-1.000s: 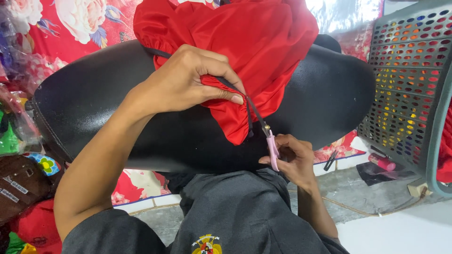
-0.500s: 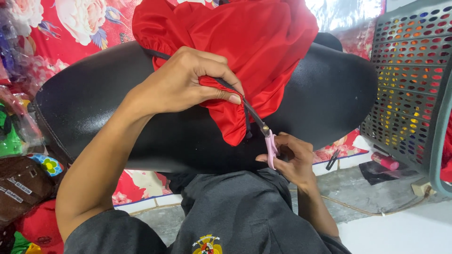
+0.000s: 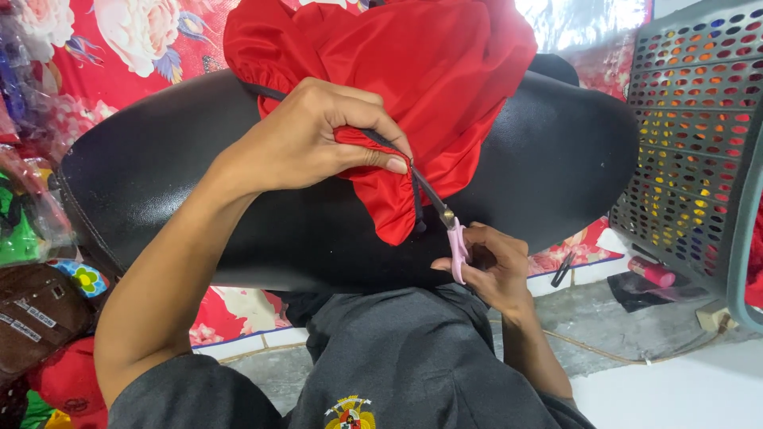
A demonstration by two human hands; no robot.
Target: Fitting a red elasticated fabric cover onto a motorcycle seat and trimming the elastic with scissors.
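L hand point(image 3: 318, 139) clenched on a fold of the red garment point(image 3: 413, 71), thumb and forefinger pinching the gathered hem. R hand point(image 3: 493, 266) grasps the pink-handled scissors point(image 3: 445, 218), fingers through the loops.

Scissors: long axis runs diagonal, handles low by the R grip, blades pointing up and away toward the L pinch. Blade tips end right at the L thumb, along the hem edge. Whether the blades are parted or closed: cannot tell, too thin in view.

Garment: bunched above and beyond the L grip, draped over the black padded seat point(image 3: 199, 199); one lobe hangs down just below the pinch, touching the blades' line.

Surroundings: seat lies under both grips, directly behind the work. Grey perforated basket point(image 3: 691, 143) well off to the outer side of the R grip. Below that, on the floor, a small pink tube point(image 3: 652, 272) and a dark clip-like item point(image 3: 562, 270). Red floral cloth point(image 3: 95, 56) beyond the L grip. Brown bag point(image 3: 40, 318) well outside the L forearm. Nothing stands between blades and hem.
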